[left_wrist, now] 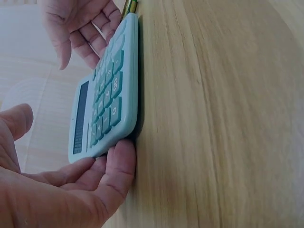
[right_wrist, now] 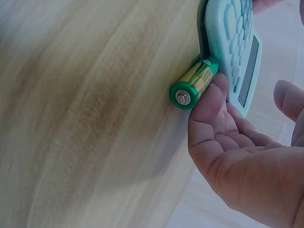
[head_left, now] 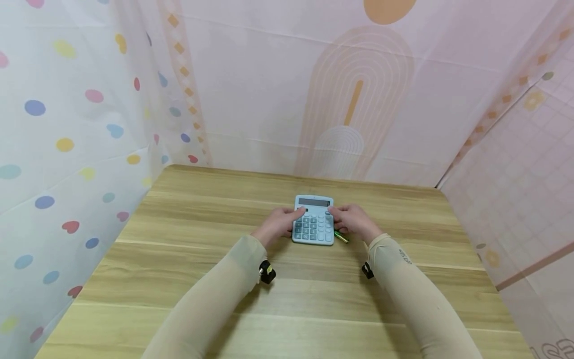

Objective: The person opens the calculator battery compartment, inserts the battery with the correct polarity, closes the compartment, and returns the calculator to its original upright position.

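Note:
A light blue calculator [head_left: 320,220] lies face up on the wooden table, its dark screen at the far end. My left hand [head_left: 280,223] is at its left edge. In the left wrist view the fingertips [left_wrist: 122,154] touch the calculator's side low down, while the thumb stands apart above. At the opposite edge is my right hand [head_left: 354,219], fingers by the calculator's side and thumb lifted off it in the right wrist view. A green and gold battery [right_wrist: 195,81] lies on the table against the calculator's right side, next to my right fingers. The calculator's underside is hidden.
The wood-grain table [head_left: 179,224] reaches back to a hung pink-patterned cloth [head_left: 260,99]. A dotted cloth [head_left: 89,149] hangs on the left and another patterned cloth [head_left: 515,174] on the right. Small black mounts [head_left: 267,272] sit at both wrists.

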Available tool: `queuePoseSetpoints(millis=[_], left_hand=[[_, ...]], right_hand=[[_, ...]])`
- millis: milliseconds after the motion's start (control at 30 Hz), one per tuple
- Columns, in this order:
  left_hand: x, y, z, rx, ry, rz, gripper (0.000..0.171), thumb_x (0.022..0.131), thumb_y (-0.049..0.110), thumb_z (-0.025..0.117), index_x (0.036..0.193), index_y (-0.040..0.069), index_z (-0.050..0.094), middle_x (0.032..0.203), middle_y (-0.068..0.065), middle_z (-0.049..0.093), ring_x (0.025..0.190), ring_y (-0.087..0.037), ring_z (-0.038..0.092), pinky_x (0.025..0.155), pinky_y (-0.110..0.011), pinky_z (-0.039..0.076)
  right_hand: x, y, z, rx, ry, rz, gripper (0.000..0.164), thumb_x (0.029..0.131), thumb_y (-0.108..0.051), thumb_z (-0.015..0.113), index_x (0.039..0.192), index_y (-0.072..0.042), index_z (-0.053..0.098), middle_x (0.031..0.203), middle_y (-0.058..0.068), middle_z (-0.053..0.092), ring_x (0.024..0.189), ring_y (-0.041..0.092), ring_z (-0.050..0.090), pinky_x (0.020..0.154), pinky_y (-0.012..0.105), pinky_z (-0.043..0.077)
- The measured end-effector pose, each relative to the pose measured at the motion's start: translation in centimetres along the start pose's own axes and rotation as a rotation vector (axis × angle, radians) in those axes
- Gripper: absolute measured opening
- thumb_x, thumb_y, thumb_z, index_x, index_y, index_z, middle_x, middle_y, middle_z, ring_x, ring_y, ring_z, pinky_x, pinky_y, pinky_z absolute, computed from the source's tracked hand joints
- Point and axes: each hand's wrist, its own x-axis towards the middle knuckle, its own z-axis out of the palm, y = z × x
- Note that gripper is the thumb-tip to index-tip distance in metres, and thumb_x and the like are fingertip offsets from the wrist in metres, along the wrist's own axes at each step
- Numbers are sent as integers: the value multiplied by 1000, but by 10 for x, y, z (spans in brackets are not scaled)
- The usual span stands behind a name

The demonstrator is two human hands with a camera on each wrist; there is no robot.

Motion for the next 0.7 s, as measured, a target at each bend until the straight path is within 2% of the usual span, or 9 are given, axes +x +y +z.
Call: queuePoseSetpoints(millis=[167, 267, 433, 700], left_hand=[[0, -1, 1, -15, 24, -9, 83, 104, 57, 63, 161, -1, 43, 154, -15, 58, 126, -24, 62, 106, -38, 55], [-1, 0, 0, -33, 40, 9, 84, 105, 57, 62, 161, -2, 42, 157, -16, 56, 128, -24, 61, 107, -39, 55], [-3, 4, -3, -73, 50, 53, 83, 106, 55, 61, 162, -2, 40, 160, -18, 52, 133, -27, 60, 111, -42, 54], [-7, 12, -10, -113, 87, 90, 79, 107, 51, 61, 163, -1, 39, 162, -19, 50, 133, -28, 61, 113, -43, 53]], right_hand=[[-1, -2, 3, 11, 0, 1, 62, 110, -43, 59, 150, 3, 56, 124, 16, 71, 103, 19, 68, 84, 26, 59], [-2, -7, 4, 23, -1, -11, 65, 110, -44, 59, 152, 5, 52, 126, 19, 71, 106, 21, 67, 88, 27, 59], [-5, -15, 4, 15, 10, -44, 67, 109, -44, 59, 155, 4, 50, 138, 25, 69, 117, 24, 69, 100, 35, 59], [-10, -26, 4, 64, -11, -77, 68, 110, -44, 59, 159, 1, 46, 146, 24, 61, 119, 25, 66, 115, 45, 53]])
